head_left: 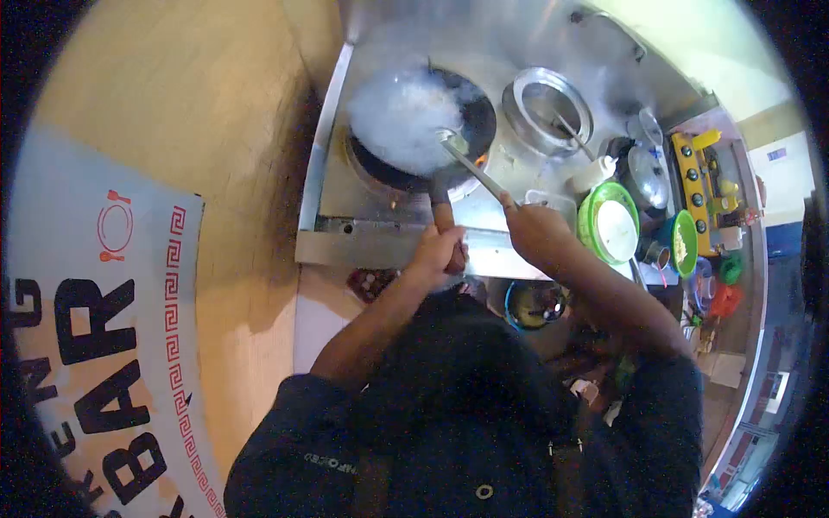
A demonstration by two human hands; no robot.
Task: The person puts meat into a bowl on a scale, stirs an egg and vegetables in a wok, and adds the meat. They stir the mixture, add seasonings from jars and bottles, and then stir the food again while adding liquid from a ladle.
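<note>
Vapour (389,129) hangs thick and white over the dark wok (477,116), which sits on a burner at the far left of the steel desk (335,205), hiding most of whatever is inside. The left hand (440,250) has its grip wrapped around the wok handle (443,214), dark near the pan and brown, apparently wooden, toward the near end. The right hand's (537,233) grip is closed on the slim metal shaft of a ladle (479,175), whose rounded head reaches over the wok.

Working well here probably means bracing the handle firmly, sweeping the ladle low along the curved wall, and leaning clear of the hot cloud. Orange flame (481,161) licks at the wok's right side, so fingers should stay back.

Right of the wok stands a shiny round metal pot (518,91); nearer lie a smooth white squeeze bottle (594,174) and a bright green bowl (635,207) carrying a flat white disc (617,231).
</note>
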